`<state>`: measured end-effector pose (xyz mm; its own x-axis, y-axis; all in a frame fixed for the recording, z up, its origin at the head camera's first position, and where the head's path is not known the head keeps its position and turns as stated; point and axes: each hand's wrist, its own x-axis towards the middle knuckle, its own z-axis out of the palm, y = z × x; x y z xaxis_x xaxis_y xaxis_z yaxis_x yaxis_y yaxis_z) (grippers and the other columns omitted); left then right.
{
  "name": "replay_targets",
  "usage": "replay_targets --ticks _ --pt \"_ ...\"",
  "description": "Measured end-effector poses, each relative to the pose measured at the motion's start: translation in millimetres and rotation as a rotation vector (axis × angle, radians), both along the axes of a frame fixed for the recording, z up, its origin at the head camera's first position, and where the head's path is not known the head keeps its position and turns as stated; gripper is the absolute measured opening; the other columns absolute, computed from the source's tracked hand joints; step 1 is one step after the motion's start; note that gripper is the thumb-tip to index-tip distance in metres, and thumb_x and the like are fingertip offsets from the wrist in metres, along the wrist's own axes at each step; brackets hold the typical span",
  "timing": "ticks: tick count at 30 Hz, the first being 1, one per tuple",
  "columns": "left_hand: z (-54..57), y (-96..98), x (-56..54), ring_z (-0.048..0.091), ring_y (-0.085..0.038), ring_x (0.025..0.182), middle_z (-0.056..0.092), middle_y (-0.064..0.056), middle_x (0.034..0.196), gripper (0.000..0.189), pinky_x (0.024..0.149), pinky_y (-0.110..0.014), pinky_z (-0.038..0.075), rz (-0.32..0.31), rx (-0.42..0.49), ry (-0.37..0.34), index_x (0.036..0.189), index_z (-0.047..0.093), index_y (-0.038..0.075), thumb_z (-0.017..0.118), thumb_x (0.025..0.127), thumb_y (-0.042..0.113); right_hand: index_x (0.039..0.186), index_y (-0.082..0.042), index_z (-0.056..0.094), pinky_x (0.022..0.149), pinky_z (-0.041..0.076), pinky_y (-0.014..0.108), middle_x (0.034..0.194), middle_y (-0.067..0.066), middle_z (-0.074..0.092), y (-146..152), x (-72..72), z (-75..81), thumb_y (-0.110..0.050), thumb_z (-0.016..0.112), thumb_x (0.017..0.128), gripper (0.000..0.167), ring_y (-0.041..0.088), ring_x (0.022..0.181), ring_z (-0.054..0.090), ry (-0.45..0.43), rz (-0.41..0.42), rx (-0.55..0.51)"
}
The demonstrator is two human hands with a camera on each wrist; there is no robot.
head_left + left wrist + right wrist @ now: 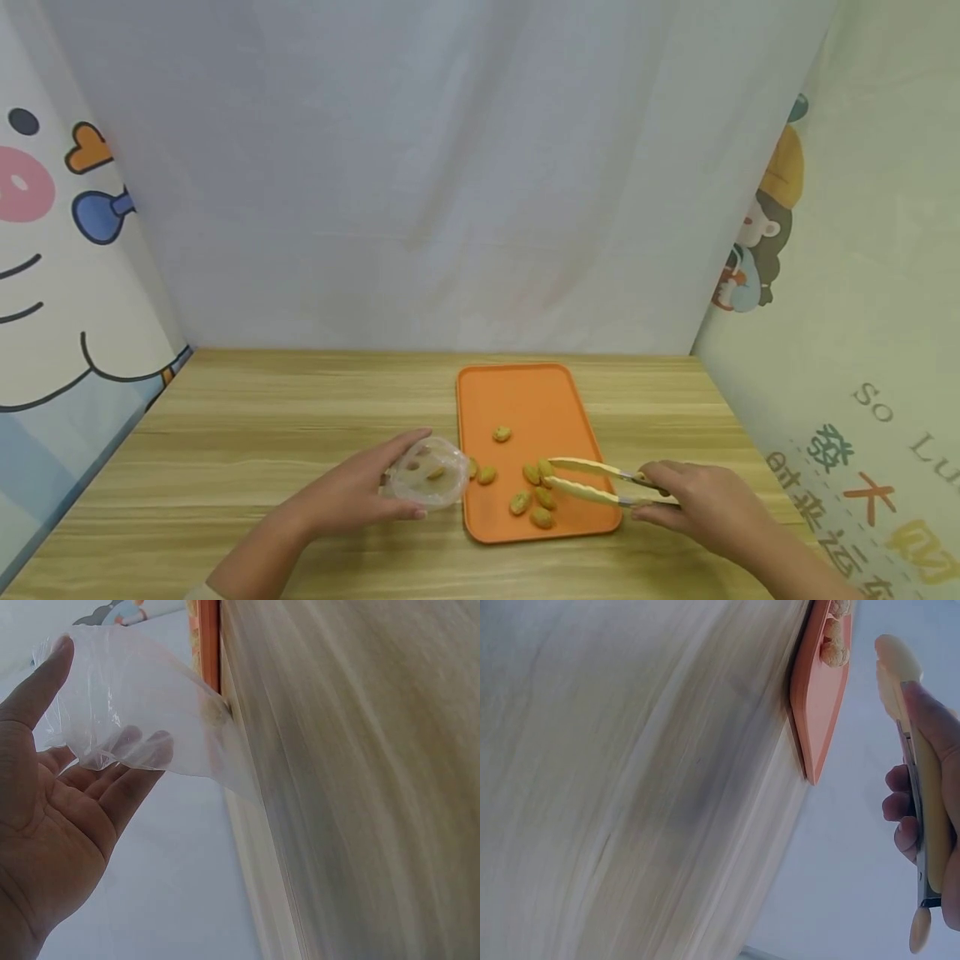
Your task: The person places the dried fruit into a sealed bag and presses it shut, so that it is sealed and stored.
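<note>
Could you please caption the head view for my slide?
Left hand holds clear container; right hand holds tongs by yellowish pieces on orange tray.

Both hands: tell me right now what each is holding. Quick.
Left hand: closed around a clear plastic container.
Right hand: closed on the tongs.
</note>
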<state>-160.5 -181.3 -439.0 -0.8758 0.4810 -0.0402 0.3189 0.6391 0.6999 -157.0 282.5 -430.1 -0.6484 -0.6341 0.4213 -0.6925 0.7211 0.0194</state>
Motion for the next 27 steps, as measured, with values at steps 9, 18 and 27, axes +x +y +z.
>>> replay_targets --ticks 9,18,27 --pt "1.1 -0.4 -0.1 0.05 -0.025 0.129 0.044 -0.001 0.15 0.089 0.096 -0.049 0.049 -0.005 0.014 -0.022 0.149 0.024 0.051 0.077 0.078 0.056 0.092 -0.027 0.06 0.047 0.039 0.011 0.074 -0.018 0.063 -7 -0.2 -0.1 -0.046 0.085 0.068 0.04 -0.009 0.06 0.053 0.049 0.013 -0.043" --pt "1.3 0.1 -0.1 0.05 -0.025 0.127 0.045 -0.001 0.149 0.088 0.094 -0.049 0.049 -0.008 0.026 -0.039 0.149 0.024 0.051 0.077 0.079 0.054 0.096 -0.028 0.063 0.05 0.043 0.011 0.078 -0.018 0.066 -16 1.2 4.6 -0.044 0.086 0.067 0.041 -0.005 0.065 0.061 0.053 0.007 -0.064" --pt "0.6 -0.3 -0.5 0.047 -0.024 0.13 0.043 0.0 0.15 0.089 0.1 -0.052 0.045 -0.005 0.02 -0.031 0.149 0.024 0.051 0.077 0.078 0.054 0.096 -0.027 0.064 0.05 0.04 0.008 0.079 -0.019 0.065 -25 1.4 9.2 -0.043 0.086 0.067 0.04 -0.008 0.063 0.056 0.067 0.058 -0.121"
